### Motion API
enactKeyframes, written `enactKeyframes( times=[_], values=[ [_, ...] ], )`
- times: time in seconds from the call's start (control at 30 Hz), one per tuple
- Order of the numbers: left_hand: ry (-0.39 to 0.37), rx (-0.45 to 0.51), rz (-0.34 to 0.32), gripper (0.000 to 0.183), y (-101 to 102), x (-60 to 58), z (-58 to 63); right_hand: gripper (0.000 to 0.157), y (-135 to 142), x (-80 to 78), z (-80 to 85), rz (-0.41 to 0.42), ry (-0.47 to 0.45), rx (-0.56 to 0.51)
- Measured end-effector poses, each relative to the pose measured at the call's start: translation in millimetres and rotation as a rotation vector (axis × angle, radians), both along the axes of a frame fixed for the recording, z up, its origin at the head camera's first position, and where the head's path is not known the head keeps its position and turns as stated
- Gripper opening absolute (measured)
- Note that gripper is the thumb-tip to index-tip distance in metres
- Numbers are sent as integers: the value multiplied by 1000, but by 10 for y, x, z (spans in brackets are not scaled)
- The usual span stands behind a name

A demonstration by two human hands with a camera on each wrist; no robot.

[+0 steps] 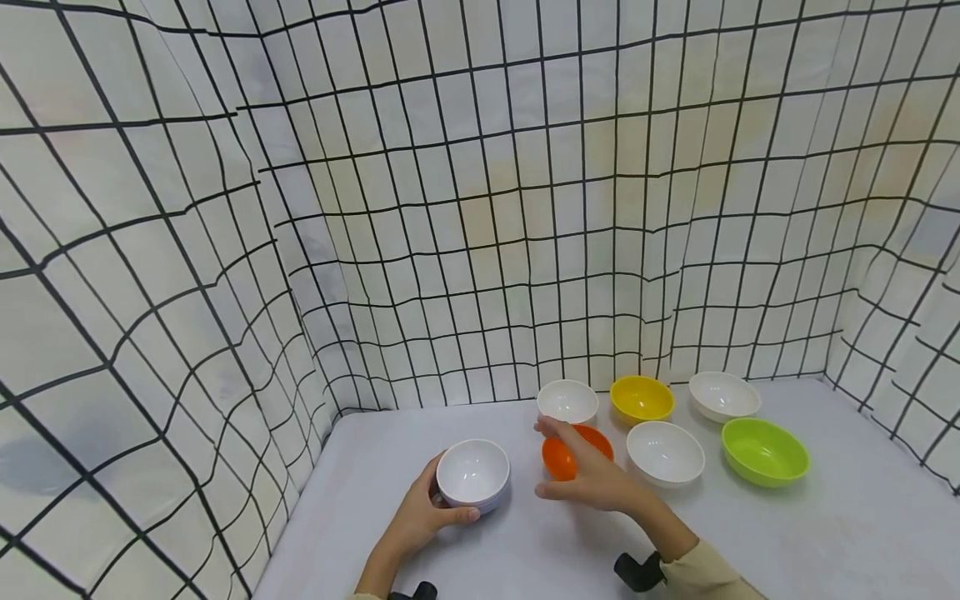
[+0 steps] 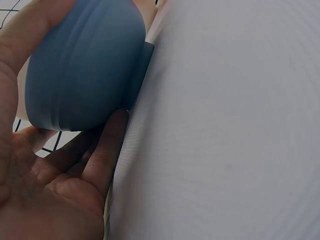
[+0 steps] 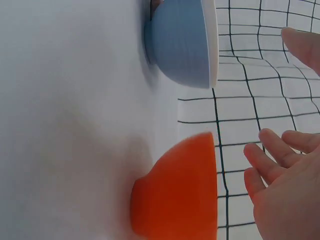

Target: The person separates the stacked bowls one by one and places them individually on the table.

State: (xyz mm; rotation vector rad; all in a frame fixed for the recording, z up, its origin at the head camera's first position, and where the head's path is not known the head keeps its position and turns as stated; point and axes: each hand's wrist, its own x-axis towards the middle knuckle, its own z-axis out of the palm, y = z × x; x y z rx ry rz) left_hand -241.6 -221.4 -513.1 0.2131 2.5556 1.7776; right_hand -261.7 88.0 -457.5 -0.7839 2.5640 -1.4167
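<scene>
On the left part of the white table stands a blue bowl (image 1: 473,477) with a white inside and a white band at its rim; whether a second bowl nests in it I cannot tell. My left hand (image 1: 424,510) grips it from the left, thumb at the front and fingers round the side and base. In the left wrist view the blue bowl (image 2: 87,65) rests upright on the table. My right hand (image 1: 592,473), fingers spread and holding nothing, hovers over an orange bowl (image 1: 557,457), partly hiding it. The orange bowl (image 3: 177,195) appears below the palm in the right wrist view.
Behind the orange bowl is a white bowl (image 1: 567,402). To its right stand a yellow bowl (image 1: 642,400), another white bowl (image 1: 723,397), a front white bowl (image 1: 665,454) and a green bowl (image 1: 765,452). White walls with black grid lines (image 1: 487,217) enclose the table (image 1: 540,558).
</scene>
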Motion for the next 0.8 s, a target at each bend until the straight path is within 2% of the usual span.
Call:
enactKeyframes(
  times=[0.27, 0.57, 0.8],
  values=[
    [-1, -5, -4, 106, -7, 13, 22, 85, -331, -151, 29, 115, 72, 67],
    [2, 7, -32, 105, -10, 10, 12, 94, -563, -266, 42, 157, -31, 165],
    [-11, -9, -28, 107, -33, 4, -7, 98, -656, -361, 26, 168, -60, 267]
  ],
)
